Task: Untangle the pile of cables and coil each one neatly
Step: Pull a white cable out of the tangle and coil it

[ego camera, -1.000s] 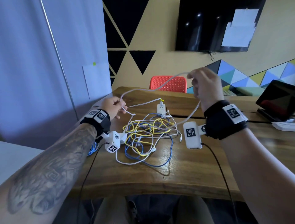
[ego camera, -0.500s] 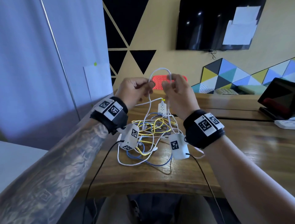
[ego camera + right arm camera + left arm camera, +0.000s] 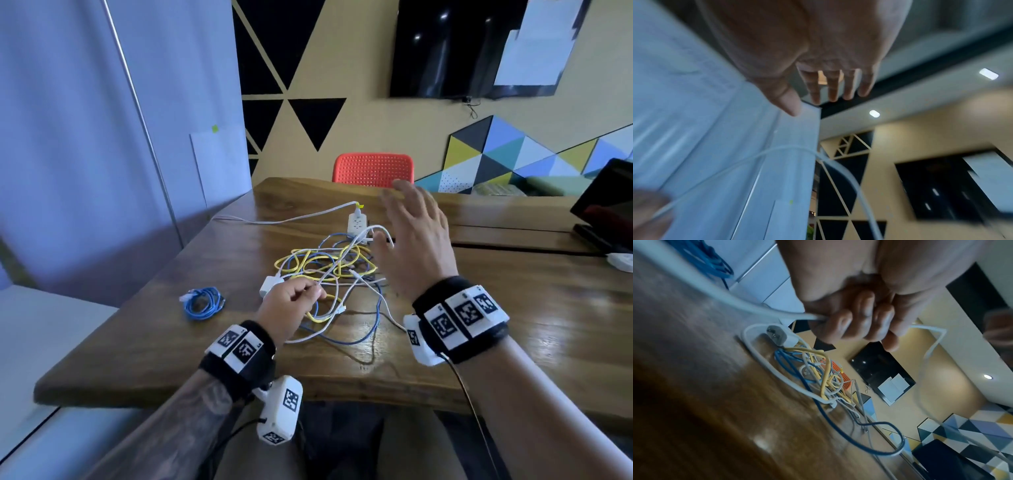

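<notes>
A tangle of yellow, blue and white cables (image 3: pixel 329 270) lies mid-table on the wooden table (image 3: pixel 513 325). My left hand (image 3: pixel 294 301) is low at the pile's near-left edge, fingers curled round a white cable (image 3: pixel 346 253); the left wrist view shows the same white cable (image 3: pixel 777 313) running through my fist (image 3: pixel 855 327). That cable arcs up to the right, under my right hand (image 3: pixel 411 233). The right hand hovers over the pile's right side with fingers spread, holding nothing; its fingers (image 3: pixel 834 87) are straight in the right wrist view, the white cable (image 3: pixel 838 167) below them.
A coiled blue cable (image 3: pixel 202 303) lies at the table's left. A white power strip (image 3: pixel 356 222) sits behind the pile, a white charger plug (image 3: pixel 269 286) beside my left hand. Beyond are a red chair (image 3: pixel 373 169), a dark tablet (image 3: pixel 606 205) far right and the table's front edge (image 3: pixel 308 390).
Both hands were raised together, pinching a loop of the white cable. Now the left hand has dropped to the table still holding it, and the right hand has let go and spread.
</notes>
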`<state>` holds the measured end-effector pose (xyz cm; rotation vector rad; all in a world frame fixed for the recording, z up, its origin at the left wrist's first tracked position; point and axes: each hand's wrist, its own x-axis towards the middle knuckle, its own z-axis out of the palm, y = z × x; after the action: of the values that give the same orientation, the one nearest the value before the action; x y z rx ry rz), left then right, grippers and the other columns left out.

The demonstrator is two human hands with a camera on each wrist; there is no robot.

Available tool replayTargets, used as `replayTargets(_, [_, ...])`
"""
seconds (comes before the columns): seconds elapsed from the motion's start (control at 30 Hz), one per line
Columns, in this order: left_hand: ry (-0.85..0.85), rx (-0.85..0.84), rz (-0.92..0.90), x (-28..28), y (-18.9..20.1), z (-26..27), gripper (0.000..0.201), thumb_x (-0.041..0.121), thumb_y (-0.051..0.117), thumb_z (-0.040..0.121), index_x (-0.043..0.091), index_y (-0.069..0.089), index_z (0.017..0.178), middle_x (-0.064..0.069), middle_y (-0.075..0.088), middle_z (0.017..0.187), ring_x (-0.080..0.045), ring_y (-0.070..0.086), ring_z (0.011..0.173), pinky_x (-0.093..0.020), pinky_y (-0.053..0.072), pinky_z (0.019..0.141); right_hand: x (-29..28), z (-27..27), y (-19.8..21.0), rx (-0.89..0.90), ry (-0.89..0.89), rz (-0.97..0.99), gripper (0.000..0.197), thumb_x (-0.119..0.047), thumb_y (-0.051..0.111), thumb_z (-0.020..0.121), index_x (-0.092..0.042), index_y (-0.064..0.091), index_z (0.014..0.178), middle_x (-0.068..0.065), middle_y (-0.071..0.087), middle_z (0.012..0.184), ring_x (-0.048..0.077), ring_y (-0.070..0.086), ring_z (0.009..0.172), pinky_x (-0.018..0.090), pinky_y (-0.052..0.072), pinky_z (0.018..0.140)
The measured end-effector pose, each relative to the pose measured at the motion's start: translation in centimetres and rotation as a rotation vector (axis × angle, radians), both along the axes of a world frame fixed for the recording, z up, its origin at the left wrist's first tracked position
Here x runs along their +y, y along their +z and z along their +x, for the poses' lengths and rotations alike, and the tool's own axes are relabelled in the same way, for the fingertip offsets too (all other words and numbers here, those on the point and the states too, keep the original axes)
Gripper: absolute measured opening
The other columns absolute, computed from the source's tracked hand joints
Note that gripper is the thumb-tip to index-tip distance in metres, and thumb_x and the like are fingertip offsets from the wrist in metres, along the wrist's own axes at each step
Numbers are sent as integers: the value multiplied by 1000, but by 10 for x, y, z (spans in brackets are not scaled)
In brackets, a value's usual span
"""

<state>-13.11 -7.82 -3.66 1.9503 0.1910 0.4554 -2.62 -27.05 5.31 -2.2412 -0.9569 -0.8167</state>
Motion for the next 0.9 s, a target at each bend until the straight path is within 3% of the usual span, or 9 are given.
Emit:
replayTargets(0.03, [6,-26,37,-6,2,-2,22,17,53,102,16,71,89,17,47,47,-1,40,46,-20,38,55,3,-12,-6,-103,83,-71,49,-25,55,86,-17,59,134,4,52,144,29,41,140,46,33,113])
replayTargets(0.1, [-26,-63,43,-18,5,-5,19,12,55,100,11,72,91,18,49,47,0,41,48,-19,37,59,9,-31,-19,-136,252,-212,45,-27,50,85,-20,66,126,0,60,137,23,46,137,45,31,117])
replayTargets(0.17, [-48,-69,58,-28,7,-8,19,6,57,98,12,72,89,20,53,49,3,45,50,-13,35,58,13,-38,-36,-59,304,-350,33,-32,48,89,-24,70,112,-6,71,114,18,61,117,45,32,116])
replayTargets(0.23, [-69,-68,53,-33,3,-12,24,9,63,95,25,73,81,17,57,58,-1,46,58,-17,37,61,8,-36,-43,69,290,-377,29,-40,43,92,-27,68,94,-8,70,84,21,64,86,44,45,100])
replayTargets(0.3, [-80,-57,6,-31,-6,-15,14,20,68,94,25,74,82,8,61,67,-7,50,65,-21,42,64,-2,-28,-44,155,238,-330,32,-45,43,92,-23,64,82,-8,60,67,26,59,69,39,50,78])
replayTargets(0.37, [-62,-7,-71,-24,-13,-21,15,28,67,95,22,73,82,7,53,60,-9,44,56,-22,39,53,-13,-23,-42,207,217,-320,27,-45,53,92,-24,66,80,-11,58,69,19,59,70,35,49,66])
replayTargets(0.47, [-134,156,-220,-22,-16,-28,28,31,58,100,15,68,80,5,35,56,-11,27,49,-24,24,46,-24,-22,-46,280,294,-269,10,-37,67,91,-30,71,85,-16,60,79,7,56,75,32,49,68])
replayTargets(0.67, [-168,331,-571,-33,-7,-37,40,32,46,105,12,64,76,2,30,58,-11,22,50,-21,17,44,-23,-10,-66,191,123,-61,7,-33,69,93,-30,74,89,-15,63,86,13,60,78,31,48,62])
replayTargets(0.9, [-168,358,-644,-38,-2,-33,37,30,46,104,11,63,77,1,30,59,-11,25,50,-21,19,43,-17,-11,-72,51,27,117,8,-25,71,92,-23,75,86,-7,63,79,19,60,68,29,43,59])
